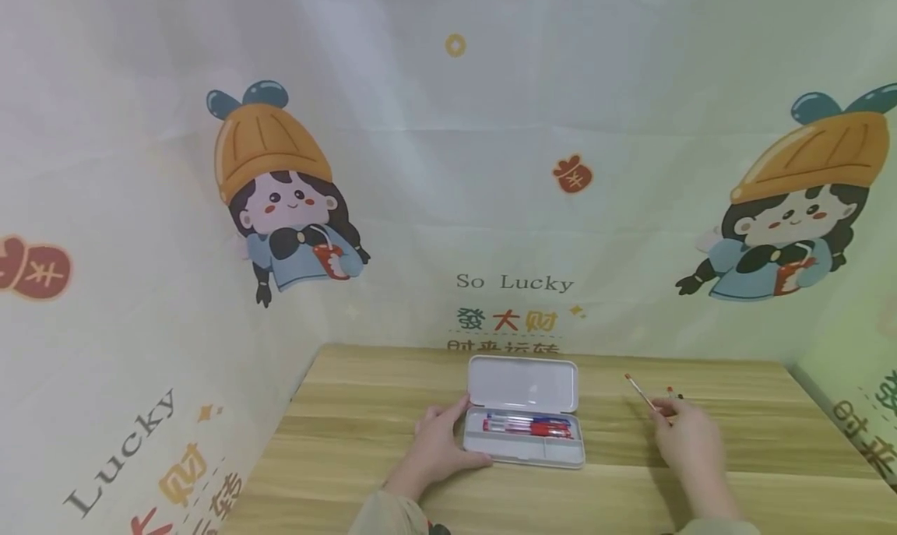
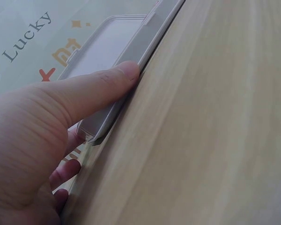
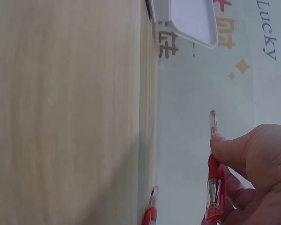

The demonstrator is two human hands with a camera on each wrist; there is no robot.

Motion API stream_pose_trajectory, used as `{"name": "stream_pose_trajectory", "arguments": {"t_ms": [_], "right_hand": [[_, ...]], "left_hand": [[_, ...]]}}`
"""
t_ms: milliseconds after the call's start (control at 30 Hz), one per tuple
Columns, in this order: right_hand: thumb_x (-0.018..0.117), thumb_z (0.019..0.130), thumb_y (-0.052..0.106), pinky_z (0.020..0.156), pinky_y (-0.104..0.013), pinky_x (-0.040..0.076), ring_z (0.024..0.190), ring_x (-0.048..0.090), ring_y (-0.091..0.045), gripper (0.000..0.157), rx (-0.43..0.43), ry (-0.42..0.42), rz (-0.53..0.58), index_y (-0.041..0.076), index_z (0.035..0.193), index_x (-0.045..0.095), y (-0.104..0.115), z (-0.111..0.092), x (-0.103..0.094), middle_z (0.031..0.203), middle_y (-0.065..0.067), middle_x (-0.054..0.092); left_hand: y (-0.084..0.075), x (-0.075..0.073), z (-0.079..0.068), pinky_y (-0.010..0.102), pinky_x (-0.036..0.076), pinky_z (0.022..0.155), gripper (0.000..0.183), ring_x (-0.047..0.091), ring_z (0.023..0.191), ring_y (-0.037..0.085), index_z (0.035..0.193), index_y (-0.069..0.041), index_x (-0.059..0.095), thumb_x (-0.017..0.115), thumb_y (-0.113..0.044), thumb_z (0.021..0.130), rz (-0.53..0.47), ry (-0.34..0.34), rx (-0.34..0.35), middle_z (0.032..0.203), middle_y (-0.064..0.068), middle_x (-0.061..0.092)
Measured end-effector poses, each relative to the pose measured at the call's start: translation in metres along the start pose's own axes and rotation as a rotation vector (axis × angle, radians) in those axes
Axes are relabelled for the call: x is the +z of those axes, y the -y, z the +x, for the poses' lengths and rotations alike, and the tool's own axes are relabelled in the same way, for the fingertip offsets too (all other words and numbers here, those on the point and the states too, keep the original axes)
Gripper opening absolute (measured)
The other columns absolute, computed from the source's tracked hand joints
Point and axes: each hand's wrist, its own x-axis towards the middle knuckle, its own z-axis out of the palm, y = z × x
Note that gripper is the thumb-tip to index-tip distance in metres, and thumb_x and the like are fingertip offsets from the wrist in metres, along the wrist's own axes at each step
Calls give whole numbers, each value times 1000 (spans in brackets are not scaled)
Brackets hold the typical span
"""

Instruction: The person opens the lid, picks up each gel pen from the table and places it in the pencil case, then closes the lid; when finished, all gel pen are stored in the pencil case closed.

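Note:
An opened white pencil case [image 1: 501, 451] lies on the table, its lid [image 1: 522, 383] tilted up at the back. Blue and red pens [image 1: 529, 426] lie in its rear compartment. My left hand [image 1: 437, 451] grips the case's left end, the thumb along the front wall and the fingers round the side. To the right of the case, my right hand [image 1: 690, 441] pinches a red gel pen [image 3: 215, 185] between thumb and fingers, above the table. Past that hand, the tips of other pens [image 1: 670, 392] show, mostly hidden; a red one [image 3: 151, 212] appears in the right wrist view.
The wood-grain table [image 1: 364, 387] meets a printed cloth backdrop [image 1: 406, 208] behind and at both sides. Cartoon figures and lettering cover the cloth. The raised lid stands near the table's back edge.

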Motion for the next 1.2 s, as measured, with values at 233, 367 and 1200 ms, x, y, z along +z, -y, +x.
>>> {"name": "stream_pose_trajectory", "arguments": {"t_ms": [233,367,1200], "right_hand": [[75,102,15,70,-43,49,98,72,-39,24,-86,-18,-40,0,120,79,17,0,8,113,-20,80],[77,100,15,79,-54,54,100,73,-40,21,-159,-28,-63,2,117,81,27,-1,15,109,-17,81],[88,89,9,91,-51,61,95,75,-30,9,-546,85,-143,12,94,82,104,-4,74,98,-6,80]], "left_hand": [[-2,-1,0,65,48,113,125,49,137,41,169,-17,46,104,-52,63,-7,9,-6,153,24,56],[-4,-1,-1,65,48,112,124,49,136,40,169,-18,46,104,-50,64,-13,8,-5,153,24,57],[-6,-3,1,63,47,113,125,47,136,40,170,-20,44,104,-50,65,-2,22,-23,153,25,56]]}}
